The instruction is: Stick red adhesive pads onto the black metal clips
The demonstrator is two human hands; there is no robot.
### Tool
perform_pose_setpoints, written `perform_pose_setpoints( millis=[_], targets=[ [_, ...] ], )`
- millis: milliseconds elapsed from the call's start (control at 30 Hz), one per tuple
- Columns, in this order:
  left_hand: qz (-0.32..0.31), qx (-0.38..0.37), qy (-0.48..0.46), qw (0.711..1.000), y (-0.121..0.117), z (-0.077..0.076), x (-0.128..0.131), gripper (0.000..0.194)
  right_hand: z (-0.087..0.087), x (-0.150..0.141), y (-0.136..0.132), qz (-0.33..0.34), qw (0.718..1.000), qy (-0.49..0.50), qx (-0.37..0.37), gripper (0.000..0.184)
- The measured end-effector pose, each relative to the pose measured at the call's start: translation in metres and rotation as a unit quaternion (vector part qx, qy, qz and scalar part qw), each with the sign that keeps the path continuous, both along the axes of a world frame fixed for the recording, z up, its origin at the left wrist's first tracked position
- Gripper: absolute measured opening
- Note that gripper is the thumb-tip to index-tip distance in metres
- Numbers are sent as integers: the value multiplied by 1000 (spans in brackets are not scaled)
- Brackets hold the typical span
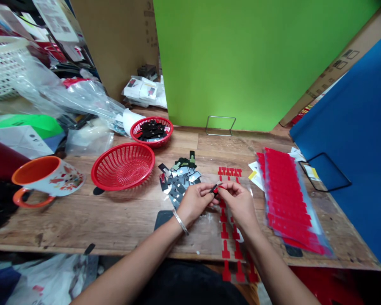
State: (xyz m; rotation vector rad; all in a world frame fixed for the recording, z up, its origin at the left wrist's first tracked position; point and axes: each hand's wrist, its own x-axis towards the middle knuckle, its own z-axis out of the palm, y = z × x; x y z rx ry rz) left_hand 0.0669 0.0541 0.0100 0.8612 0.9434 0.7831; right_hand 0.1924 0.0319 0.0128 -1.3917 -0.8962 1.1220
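My left hand (195,200) pinches a small dark flat clip (213,188) between thumb and fingers. Against it, my right hand (239,202) grips a small red sticker (220,190) by its edge. Both hands meet above a clear backing sheet (209,237) that carries rows of red T-shaped stickers (225,231). Just beyond my left wrist lies a loose pile of grey and black metal clips (179,182). The fingertips partly hide the clip and the sticker.
A red basket (123,167) stands left of the pile. Behind it, a smaller red basket (152,142) holds black pieces. An orange-and-white mug (47,176) is at far left. Stacked red sticker sheets (287,199) lie right. A green board (241,63) closes off the back.
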Motion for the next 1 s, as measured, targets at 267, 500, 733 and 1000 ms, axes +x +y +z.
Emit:
perform_pose_setpoints(
  millis=[267,500,733,1000],
  targets=[
    [-4,6,-3,1000,0,2,0,29,5,-2,-1,2,1000,3,-4,12],
    [-11,3,-9,1000,0,2,-2,30,4,-1,-1,2,1000,-5,-1,12],
    [-10,11,-1,1000,1,0,-2,26,4,-1,-1,2,1000,15,-5,11],
    [17,-5,-1,1000,1,0,1,28,-1,-1,0,-6,1000,-5,6,15]
  ],
)
